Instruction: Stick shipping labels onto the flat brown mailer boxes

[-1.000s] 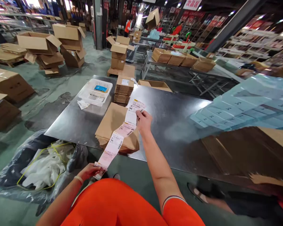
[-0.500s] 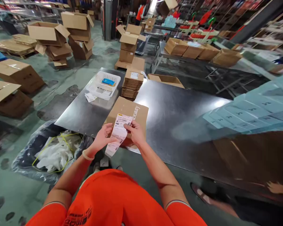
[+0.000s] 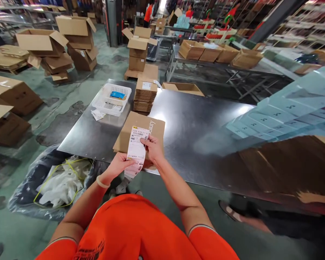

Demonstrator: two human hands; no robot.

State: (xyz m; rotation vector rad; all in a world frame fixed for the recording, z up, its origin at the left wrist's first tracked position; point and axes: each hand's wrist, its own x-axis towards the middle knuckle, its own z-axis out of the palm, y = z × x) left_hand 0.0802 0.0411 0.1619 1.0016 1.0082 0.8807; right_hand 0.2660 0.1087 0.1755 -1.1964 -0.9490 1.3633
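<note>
Watching through the head camera, I am finding the long white printed paper label strip (image 3: 137,146) at the centre of the frame, in front of the flat brown cardboard stack (image 3: 124,136). The right hand (image 3: 153,148) is pinching the strip's right edge partway up; the left hand (image 3: 117,165) is gripping it lower down, thumb across the print. Both are closing on paper, slightly apart; I judge that this two-point hold is keeping the upper label flat and readable. The loose tail is hanging below the left hand, its end hard to make out.

The cardboard stack is lying at the near edge of the shiny steel counter (image 3: 195,122), probably for easy reach. Behind it, a taller pile of folded brown cardboard (image 3: 144,96) is standing upper centre, beside the white perforated plastic basket (image 3: 108,111), whose walls are presumably containing small items such as the flat blue packet (image 3: 117,95).
</note>
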